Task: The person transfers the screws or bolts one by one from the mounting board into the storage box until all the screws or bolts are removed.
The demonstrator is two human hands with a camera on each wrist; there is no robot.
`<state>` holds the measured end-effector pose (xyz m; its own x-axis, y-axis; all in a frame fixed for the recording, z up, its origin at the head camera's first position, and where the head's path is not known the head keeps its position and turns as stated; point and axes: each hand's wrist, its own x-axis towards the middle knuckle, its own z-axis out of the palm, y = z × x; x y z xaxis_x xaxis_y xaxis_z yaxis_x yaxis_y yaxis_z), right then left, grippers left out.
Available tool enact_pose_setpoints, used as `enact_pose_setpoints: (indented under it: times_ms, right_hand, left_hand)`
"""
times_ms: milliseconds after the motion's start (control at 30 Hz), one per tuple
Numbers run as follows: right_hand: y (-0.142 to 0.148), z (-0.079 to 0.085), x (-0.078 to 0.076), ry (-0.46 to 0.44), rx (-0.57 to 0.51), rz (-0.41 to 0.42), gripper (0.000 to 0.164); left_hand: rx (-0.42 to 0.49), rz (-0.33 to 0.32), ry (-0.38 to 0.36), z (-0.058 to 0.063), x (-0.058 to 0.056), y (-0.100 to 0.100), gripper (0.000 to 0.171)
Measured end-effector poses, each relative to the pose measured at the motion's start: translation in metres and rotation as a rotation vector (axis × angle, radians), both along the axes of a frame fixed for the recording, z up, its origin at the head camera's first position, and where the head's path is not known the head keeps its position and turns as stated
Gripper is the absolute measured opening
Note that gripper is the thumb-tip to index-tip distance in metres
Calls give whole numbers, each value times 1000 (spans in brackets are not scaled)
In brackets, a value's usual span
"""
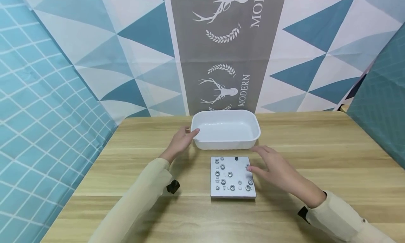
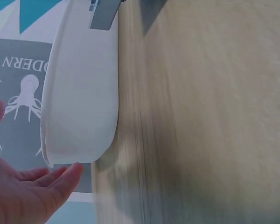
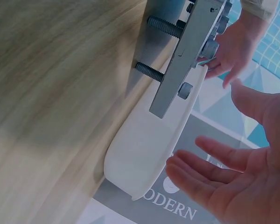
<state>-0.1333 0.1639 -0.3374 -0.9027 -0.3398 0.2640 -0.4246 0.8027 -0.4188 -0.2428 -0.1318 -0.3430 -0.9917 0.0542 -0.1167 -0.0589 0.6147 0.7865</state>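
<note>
A white plastic tray (image 1: 226,144) stands near the back of the table, its inside bare. My left hand (image 1: 182,142) is at the tray's left end, thumb over the rim in the head view. In the left wrist view, its fingers (image 2: 67,179) lie relaxed beside the tray's end; contact is unclear. In front of the tray is a square metal plate (image 1: 235,169) with several bolts on top. Screw shanks (image 3: 151,71) stick out beneath it. My right hand (image 1: 275,167) hovers at the plate's right side, fingers spread, thumb overlapping its edge, holding nothing.
The wooden table (image 1: 142,144) meets a patterned cloth backdrop (image 1: 218,53) just behind the tray. A blue checked cloth (image 1: 47,106) hangs on the left side and a teal cloth (image 1: 379,95) on the right.
</note>
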Motion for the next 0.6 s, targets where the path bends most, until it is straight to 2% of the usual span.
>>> enact_pose_setpoints:
  times_ms: [367, 600]
  right_hand:
    - [-4, -3, -2, 38, -1, 94, 36]
    - [-5, 1, 1, 2, 22, 216, 29]
  left_hand:
    - [64, 66, 37, -2, -9, 6, 56]
    - [79, 70, 78, -6, -11, 8, 53]
